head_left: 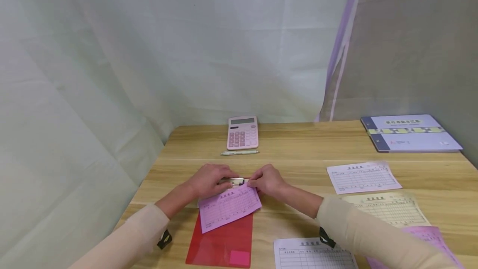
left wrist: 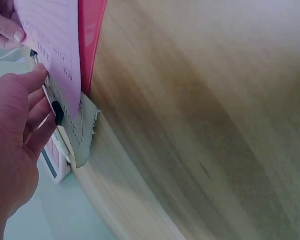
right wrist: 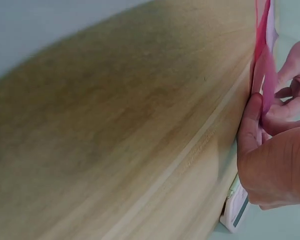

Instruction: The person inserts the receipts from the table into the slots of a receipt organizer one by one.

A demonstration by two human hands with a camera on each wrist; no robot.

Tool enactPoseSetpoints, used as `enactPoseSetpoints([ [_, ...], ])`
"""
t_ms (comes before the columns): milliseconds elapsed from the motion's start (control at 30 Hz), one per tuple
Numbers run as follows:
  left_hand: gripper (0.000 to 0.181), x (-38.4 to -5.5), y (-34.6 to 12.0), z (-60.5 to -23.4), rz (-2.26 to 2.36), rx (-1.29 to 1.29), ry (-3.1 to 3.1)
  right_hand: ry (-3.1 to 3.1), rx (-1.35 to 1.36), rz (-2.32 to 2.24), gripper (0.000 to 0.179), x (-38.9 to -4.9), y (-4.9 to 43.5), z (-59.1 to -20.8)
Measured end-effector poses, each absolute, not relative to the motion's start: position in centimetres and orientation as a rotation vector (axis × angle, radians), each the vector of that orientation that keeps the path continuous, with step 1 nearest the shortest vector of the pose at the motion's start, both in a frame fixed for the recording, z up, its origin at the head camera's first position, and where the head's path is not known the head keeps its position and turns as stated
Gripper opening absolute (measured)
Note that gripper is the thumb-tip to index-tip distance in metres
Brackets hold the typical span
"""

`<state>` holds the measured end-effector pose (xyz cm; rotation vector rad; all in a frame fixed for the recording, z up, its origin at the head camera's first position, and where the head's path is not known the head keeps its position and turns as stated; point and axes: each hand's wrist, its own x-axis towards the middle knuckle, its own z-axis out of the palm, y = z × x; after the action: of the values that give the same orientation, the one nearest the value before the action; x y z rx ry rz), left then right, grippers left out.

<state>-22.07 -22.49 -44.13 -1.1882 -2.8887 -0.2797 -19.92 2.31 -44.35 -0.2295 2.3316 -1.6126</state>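
A red clipboard (head_left: 220, 242) lies on the table with a metal clip (head_left: 235, 181) at its far end. My left hand (head_left: 210, 180) grips the clip, its thumb on the near side and the other fingers curled behind. Tilted over the upper board is a pink printed form (head_left: 228, 211), and its far right corner is pinched by my right hand (head_left: 269, 181). Under the pink form, the left wrist view shows the edge of a pale sheet (left wrist: 85, 137). In the right wrist view the right thumb and fingers meet at the pink form's edge (right wrist: 270, 80).
Behind the hands lie a pen (head_left: 240, 152) and a pink calculator (head_left: 242, 133). A blue-grey binder (head_left: 412, 134) is at the back right. Nearer on the right are a white form (head_left: 364, 177), a yellow form (head_left: 392, 209) and another pink sheet (head_left: 429, 235). One more white form (head_left: 310, 256) lies in front.
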Motion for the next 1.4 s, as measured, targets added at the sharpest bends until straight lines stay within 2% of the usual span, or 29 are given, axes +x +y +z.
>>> enactPoseSetpoints([
  [367, 0.029, -21.39, -22.06, -43.81, -0.174, -1.24, -2.819, 2.394, -0.314, -1.534, 0.008, -20.19, 2.46, -44.42],
  [833, 0.031, -21.49, -22.43, -44.2, -0.182, -1.286, -2.764, 2.379, -0.274, -1.561, 0.012, -20.3, 2.14, -44.78],
  [1167, 0.026, -21.38, -22.44, -44.44, -0.19, -1.27, -2.745, 2.391, -0.243, -1.606, 0.013, -20.23, 2.01, -44.98],
  [1400, 0.03, -21.14, -22.3, -44.24, -0.19, -1.236, -2.783, 2.41, -0.214, -1.589, 0.015, -20.26, 1.96, -45.06],
])
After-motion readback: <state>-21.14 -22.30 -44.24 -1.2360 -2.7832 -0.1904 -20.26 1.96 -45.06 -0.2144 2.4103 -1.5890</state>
